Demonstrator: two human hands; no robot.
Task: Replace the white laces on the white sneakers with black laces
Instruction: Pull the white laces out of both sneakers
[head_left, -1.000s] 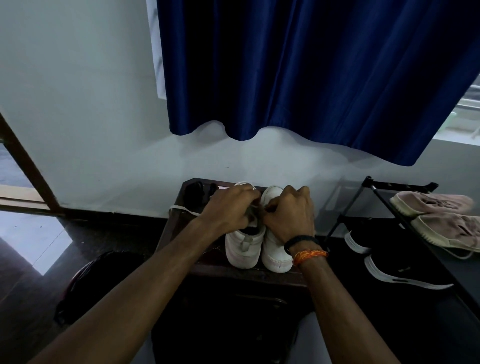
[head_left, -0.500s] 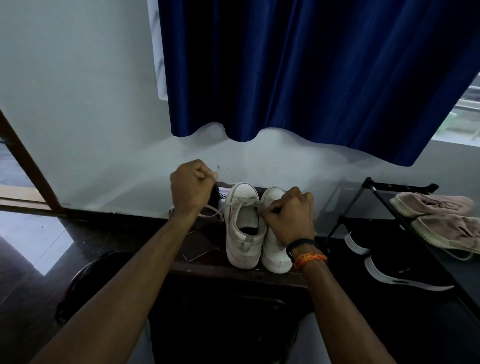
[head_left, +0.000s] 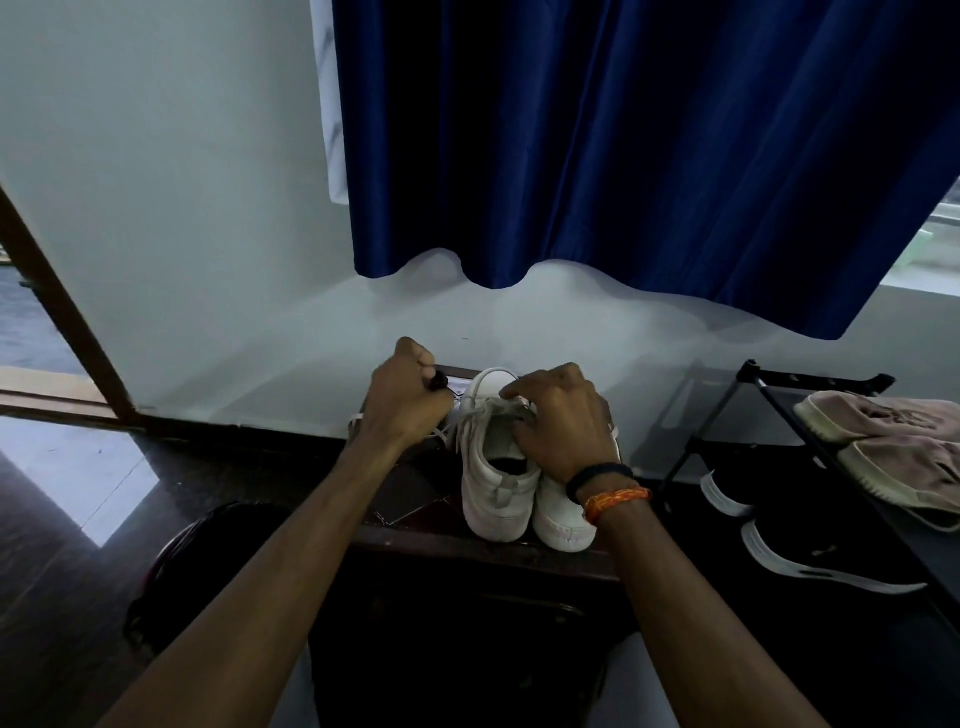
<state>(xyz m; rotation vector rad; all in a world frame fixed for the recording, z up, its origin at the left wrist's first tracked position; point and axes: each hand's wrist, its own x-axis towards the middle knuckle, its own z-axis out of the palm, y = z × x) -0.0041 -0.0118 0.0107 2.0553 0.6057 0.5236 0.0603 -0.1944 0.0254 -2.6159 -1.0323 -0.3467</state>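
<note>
Left grip (head_left: 410, 400) curled round white lace (head_left: 452, 423), beside sneaker (head_left: 498, 467) | right grip (head_left: 563, 423) clutching sneaker top.

A blue curtain (head_left: 623, 145) hangs on the far wall. At right, a black rack (head_left: 769, 384) holds pink shoes (head_left: 893, 441) on top and black shoes (head_left: 810, 561) below. A dark bag (head_left: 208, 561) lies near left.

This is a room in a home: a blue curtain (head_left: 623, 145) hangs on the wall, and a shoe rack (head_left: 779, 395) stands beside an open doorway (head_left: 31, 332).
</note>
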